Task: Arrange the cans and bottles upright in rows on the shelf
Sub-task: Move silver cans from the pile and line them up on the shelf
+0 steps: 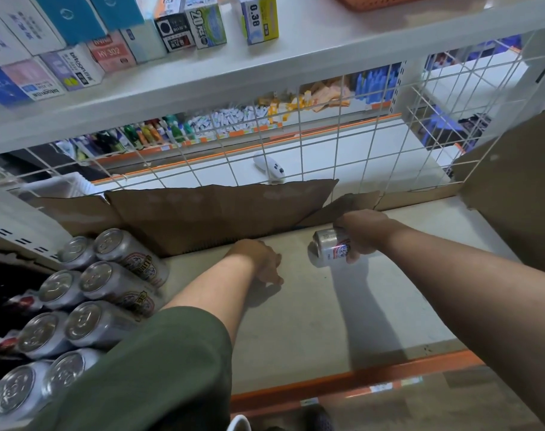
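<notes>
My right hand (356,234) grips a silver can (327,247) with red and blue print, held tilted just above the grey shelf (296,321) near its back. My left hand (258,259) rests knuckles-down on the shelf to the left of that can, fingers curled, holding nothing. Several silver cans (88,306) stand upright in two rows on the shelf's left side, lids facing me. My green sleeve covers the nearest ones in part.
Brown cardboard (218,209) lines the back of the shelf and another sheet (520,188) stands at the right. A white wire grid (296,144) rises behind. The shelf above (234,66) carries small boxes. An orange rail (358,381) edges the front.
</notes>
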A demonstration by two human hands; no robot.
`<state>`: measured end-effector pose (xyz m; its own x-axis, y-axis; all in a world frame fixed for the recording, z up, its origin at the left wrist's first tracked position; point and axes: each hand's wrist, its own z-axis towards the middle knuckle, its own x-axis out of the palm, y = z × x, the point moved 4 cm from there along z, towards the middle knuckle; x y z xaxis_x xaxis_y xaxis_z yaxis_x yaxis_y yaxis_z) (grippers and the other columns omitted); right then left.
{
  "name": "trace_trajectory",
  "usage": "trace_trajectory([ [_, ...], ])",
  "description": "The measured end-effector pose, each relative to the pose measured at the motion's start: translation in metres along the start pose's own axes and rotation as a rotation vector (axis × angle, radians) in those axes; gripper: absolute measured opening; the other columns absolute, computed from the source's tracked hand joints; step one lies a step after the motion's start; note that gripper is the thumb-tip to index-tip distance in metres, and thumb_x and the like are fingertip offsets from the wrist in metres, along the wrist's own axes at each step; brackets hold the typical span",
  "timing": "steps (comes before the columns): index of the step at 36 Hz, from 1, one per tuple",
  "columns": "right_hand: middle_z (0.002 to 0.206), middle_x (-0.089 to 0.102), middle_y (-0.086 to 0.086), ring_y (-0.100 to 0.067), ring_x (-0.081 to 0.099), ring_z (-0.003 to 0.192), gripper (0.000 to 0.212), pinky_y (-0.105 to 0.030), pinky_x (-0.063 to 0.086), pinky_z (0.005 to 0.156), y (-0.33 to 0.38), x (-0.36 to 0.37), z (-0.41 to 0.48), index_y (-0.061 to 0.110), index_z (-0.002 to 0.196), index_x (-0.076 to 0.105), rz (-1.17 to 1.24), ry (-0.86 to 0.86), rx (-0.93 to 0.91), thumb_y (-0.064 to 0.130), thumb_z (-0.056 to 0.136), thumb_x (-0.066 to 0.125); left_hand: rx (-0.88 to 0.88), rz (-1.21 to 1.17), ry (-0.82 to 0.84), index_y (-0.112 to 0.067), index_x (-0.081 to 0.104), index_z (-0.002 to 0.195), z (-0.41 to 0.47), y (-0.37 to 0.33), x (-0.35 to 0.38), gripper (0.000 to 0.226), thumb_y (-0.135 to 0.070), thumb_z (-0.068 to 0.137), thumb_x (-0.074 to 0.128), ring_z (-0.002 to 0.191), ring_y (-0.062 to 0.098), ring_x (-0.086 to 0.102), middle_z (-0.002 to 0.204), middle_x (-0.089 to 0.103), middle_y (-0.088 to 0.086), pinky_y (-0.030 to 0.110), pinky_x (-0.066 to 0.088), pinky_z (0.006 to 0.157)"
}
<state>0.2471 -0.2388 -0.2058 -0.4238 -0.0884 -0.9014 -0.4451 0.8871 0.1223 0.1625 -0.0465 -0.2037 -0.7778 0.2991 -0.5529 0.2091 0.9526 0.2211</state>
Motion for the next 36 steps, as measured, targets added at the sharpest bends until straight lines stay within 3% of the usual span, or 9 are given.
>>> trace_trajectory([
  [9, 0.1, 0.069, 0.003, -0.021, 0.063, 0.088, 0.061, -0.029, 0.043, 0.063, -0.0007, 0.0022, 0.0005, 0.025, 0.113, 0.065, -0.005, 0.002, 0.0, 0.037, 0.06, 0.092, 0.017, 0.002, 0.021, -0.021, 0.031, 0.156, 0.0041, 0.0019, -0.0006, 0.067, -0.059, 0.102, 0.04, 0.142, 0.031, 0.034, 0.157, 0.034, 0.01, 0.04, 0.038, 0.105],
  [15, 0.098, 0.067, 0.004, -0.022, 0.061, 0.086, 0.059, -0.027, 0.038, 0.056, 0.0015, -0.0014, -0.0006, 0.024, 0.109, 0.062, -0.014, 0.028, 0.006, 0.038, 0.06, 0.091, 0.013, -0.02, 0.037, -0.024, 0.028, 0.158, 0.0071, 0.0048, 0.0003, 0.07, -0.062, 0.101, 0.04, 0.138, 0.033, 0.04, 0.157, 0.034, 0.009, 0.046, 0.041, 0.11],
  [20, 0.1, 0.066, 0.003, -0.021, 0.059, 0.084, 0.06, -0.026, 0.035, 0.054, 0.0022, -0.0007, -0.0007, 0.024, 0.112, 0.062, -0.007, 0.024, 0.005, 0.039, 0.061, 0.091, 0.006, -0.037, 0.037, -0.023, 0.026, 0.159, 0.0048, 0.0034, 0.0014, 0.07, -0.061, 0.102, 0.041, 0.139, 0.033, 0.039, 0.158, 0.032, 0.009, 0.043, 0.042, 0.107],
  [27, 0.098, 0.063, 0.004, -0.02, 0.055, 0.082, 0.058, -0.023, 0.027, 0.049, 0.0028, -0.0024, -0.0032, 0.023, 0.114, 0.062, 0.007, 0.026, 0.006, 0.035, 0.065, 0.09, -0.013, -0.026, 0.009, -0.024, 0.013, 0.163, -0.0011, -0.0015, 0.0017, 0.077, -0.059, 0.102, 0.045, 0.147, 0.032, 0.029, 0.164, 0.023, 0.01, 0.043, 0.038, 0.111],
  [36, 0.106, 0.068, 0.002, -0.02, 0.058, 0.084, 0.059, -0.028, 0.041, 0.065, 0.0001, 0.0022, -0.0023, 0.024, 0.116, 0.062, -0.031, -0.004, -0.02, 0.035, 0.065, 0.09, -0.009, -0.033, 0.057, -0.027, 0.013, 0.163, 0.0064, 0.0031, 0.001, 0.076, -0.061, 0.101, 0.043, 0.148, 0.032, 0.028, 0.164, 0.023, 0.008, 0.043, 0.036, 0.111],
])
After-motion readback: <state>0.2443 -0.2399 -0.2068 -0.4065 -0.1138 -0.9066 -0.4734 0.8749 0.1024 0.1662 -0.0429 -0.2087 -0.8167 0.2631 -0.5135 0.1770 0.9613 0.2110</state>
